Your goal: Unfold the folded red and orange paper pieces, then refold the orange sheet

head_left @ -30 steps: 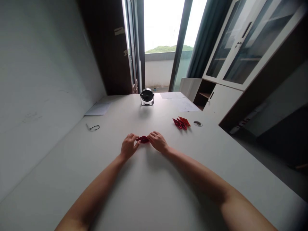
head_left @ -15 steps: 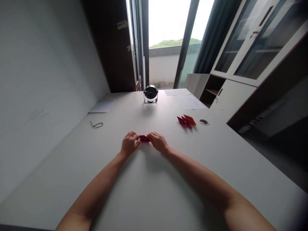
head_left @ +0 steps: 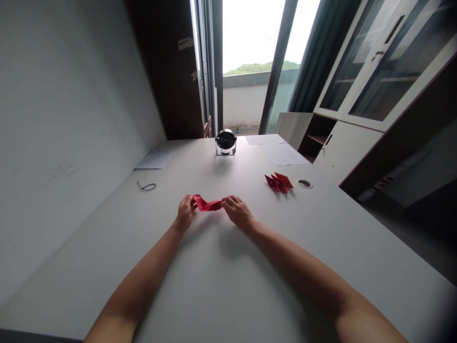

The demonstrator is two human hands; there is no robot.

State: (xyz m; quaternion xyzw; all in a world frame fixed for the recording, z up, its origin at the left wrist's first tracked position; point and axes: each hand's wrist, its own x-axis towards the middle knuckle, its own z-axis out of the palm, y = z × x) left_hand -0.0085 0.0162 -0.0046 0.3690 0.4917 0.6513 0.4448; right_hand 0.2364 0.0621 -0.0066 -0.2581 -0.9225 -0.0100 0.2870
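Note:
A strip of folded red paper (head_left: 210, 206) with a crease near its middle stretches between my two hands, just above the white table (head_left: 214, 276). My left hand (head_left: 186, 210) pinches its left end between thumb and fingers. At the right end, the fingers of my right hand (head_left: 237, 210) are closed on the paper, hiding that corner. Farther off to the right lies a small group of red folded paper pieces (head_left: 278, 183), the rearmost more orange, leaning against one another.
Beside those pieces is a round cable hole (head_left: 304, 184). A round black device on a metal stand (head_left: 226, 141) is at the far edge. A looped black cable tie (head_left: 147, 187) lies left. Paper sheets (head_left: 154, 159) rest by the wall; others (head_left: 289, 155) lie back right.
My left hand has moved left and turned, and the red paper has opened out from a compact folded shape into a longer bent strip. The whole view has shifted slightly.

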